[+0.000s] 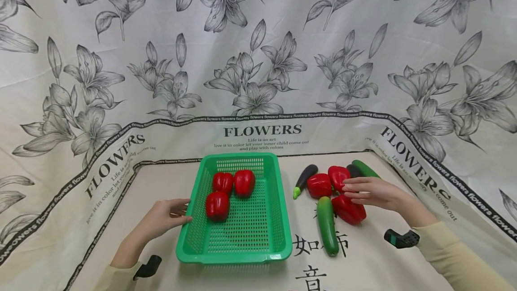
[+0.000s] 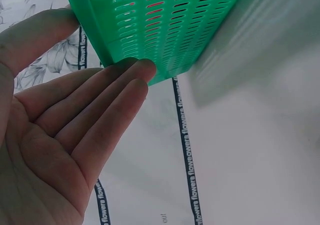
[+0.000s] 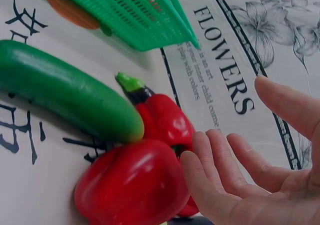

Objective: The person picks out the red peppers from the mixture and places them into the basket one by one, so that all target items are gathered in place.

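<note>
My left hand [image 1: 163, 217] is at the left side of a green plastic basket [image 1: 284, 219], fingers straight with their tips against its outer wall in the left wrist view. Three red bell peppers [image 1: 217, 205] lie inside, toward the back left. Over on the right, my right hand [image 1: 373, 192] hovers with fingers extended, holding nothing. Its fingertips overlap a red bell pepper [image 1: 349, 212] in the head view. Two more bell peppers [image 1: 319, 186] sit behind that one. A green cucumber [image 1: 328, 228] lies in front, and a dark eggplant [image 1: 305, 178] to their left.
Another green vegetable [image 1: 365, 168] and a dark one [image 1: 353, 171] lie at the back right, partly hidden. An orange object [image 3: 75, 10] shows beneath the basket in the right wrist view. Flower-printed cloth [image 1: 258, 80] rises behind the table and along both sides.
</note>
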Tool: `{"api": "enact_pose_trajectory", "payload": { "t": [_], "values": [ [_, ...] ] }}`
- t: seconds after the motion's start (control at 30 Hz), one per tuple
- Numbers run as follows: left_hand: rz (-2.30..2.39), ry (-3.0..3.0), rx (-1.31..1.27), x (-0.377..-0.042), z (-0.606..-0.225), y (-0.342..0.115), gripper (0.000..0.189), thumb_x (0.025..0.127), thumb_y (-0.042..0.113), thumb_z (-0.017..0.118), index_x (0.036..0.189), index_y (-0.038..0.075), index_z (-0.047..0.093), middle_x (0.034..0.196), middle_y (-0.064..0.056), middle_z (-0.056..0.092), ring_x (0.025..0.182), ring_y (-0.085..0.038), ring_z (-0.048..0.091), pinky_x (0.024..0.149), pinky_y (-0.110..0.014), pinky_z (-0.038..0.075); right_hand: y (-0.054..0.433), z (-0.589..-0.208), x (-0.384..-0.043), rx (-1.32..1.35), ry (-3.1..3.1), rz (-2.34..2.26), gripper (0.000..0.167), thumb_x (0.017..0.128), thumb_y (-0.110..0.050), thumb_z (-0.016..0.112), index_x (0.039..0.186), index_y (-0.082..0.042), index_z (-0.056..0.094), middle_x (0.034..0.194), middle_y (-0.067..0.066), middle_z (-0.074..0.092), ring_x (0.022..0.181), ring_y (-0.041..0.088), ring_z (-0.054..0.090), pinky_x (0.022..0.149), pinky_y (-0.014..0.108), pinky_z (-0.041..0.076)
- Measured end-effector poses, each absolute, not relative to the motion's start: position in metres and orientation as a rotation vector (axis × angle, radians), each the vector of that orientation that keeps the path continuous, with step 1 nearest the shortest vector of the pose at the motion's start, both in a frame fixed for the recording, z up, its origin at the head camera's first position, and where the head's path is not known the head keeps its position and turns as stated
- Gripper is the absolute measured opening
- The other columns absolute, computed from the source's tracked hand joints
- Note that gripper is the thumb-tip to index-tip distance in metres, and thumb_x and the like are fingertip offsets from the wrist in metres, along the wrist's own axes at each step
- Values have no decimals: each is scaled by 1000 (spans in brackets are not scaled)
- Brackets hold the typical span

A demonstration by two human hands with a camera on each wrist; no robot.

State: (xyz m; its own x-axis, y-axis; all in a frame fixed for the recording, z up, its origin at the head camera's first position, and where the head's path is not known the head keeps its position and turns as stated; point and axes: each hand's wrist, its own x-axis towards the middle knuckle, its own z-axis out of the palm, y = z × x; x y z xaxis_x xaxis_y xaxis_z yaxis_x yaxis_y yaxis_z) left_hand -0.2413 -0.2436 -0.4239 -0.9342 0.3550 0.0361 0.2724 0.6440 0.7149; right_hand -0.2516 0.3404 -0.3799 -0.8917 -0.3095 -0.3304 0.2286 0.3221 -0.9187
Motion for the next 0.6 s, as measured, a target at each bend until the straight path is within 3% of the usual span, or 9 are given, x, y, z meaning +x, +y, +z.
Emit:
{"api": "enact_pose_trajectory", "payload": {
  "t": [0.37,0.6],
  "values": [
    [1167,2745,531,-240,-425,-243,57,83,30,73,128,0,57,107,-10,70,94,-22,68,75,-34,58,369,-399,-249,46,2122,-1633,70,97,-20,54,144,16,15,117,0,63,105,13,64,93,35,53],
    [1162,2751,548,-241,-427,-243,58,83,30,73,128,-1,56,107,-11,70,93,-23,68,75,-32,58,383,-413,-250,130,2081,-1717,71,97,-19,55,143,16,15,105,-8,64,98,7,64,90,33,54]
  ]
}}
